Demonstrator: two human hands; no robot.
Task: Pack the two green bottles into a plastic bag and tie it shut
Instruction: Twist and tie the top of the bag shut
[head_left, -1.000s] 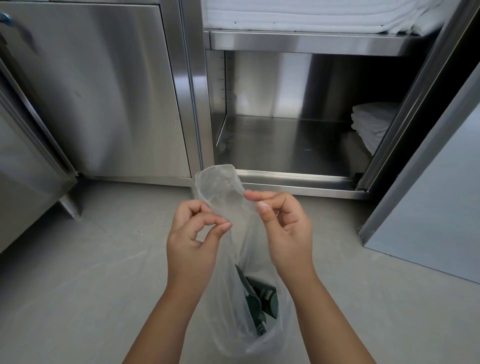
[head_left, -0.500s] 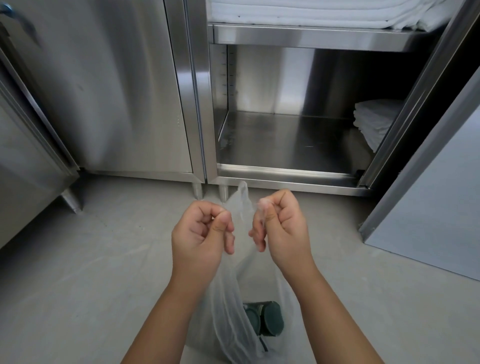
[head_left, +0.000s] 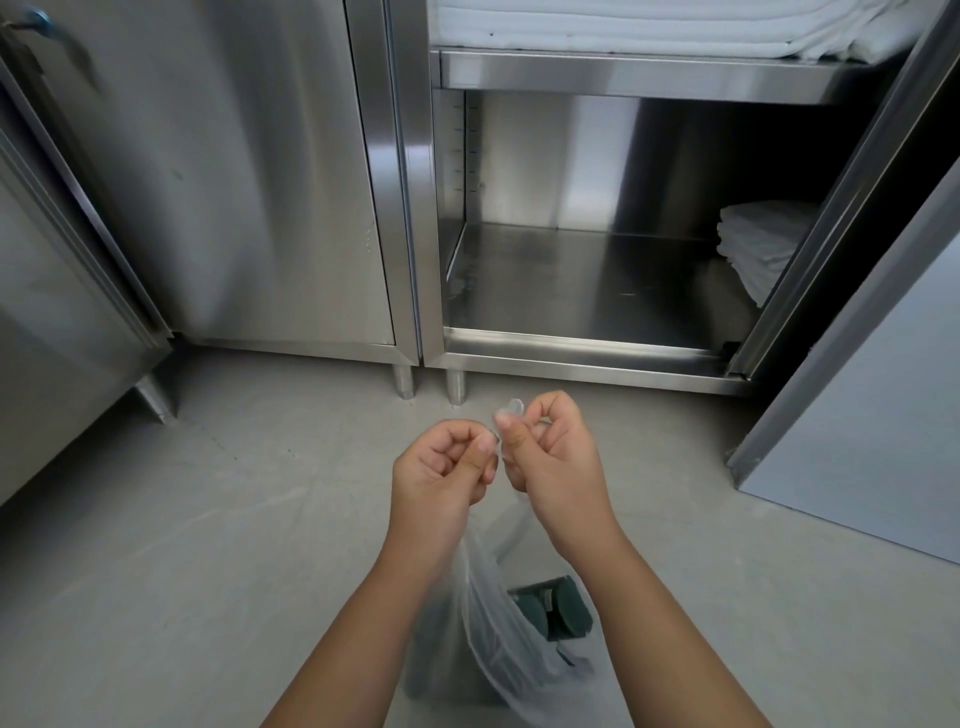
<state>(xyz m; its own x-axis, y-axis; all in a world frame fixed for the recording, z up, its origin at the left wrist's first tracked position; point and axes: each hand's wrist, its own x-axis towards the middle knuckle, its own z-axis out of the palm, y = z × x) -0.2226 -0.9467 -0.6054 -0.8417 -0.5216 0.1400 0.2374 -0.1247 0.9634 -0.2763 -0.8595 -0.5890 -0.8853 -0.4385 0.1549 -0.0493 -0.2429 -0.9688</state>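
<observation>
Both hands are bunched up close together right over the bag, knuckles nearly touching. The left hand (head_left: 447, 467) is curled tight with thumb and fingertips pinching a thin strand of plastic, and the right hand (head_left: 550, 457) is closed the same way on the other strand, with a little clear tip of film poking out above its thumb. Held that close and that high, it looks like the neck of the plastic bag (head_left: 498, 639) is being cinched into a knot, and the weight hanging below keeps the plastic taut so the knot can bite.

The green bottles (head_left: 556, 605) are down inside the bag, dark green showing through the film between the forearms. I can make out what look like two round ends side by side, but the plastic blurs it.

Beyond that there's just grey floor (head_left: 208, 519), and an open steel cabinet (head_left: 571, 343) with folded white cloths (head_left: 753, 249) on its lower shelf.

I'd guess packing is done and only the tie is left.
</observation>
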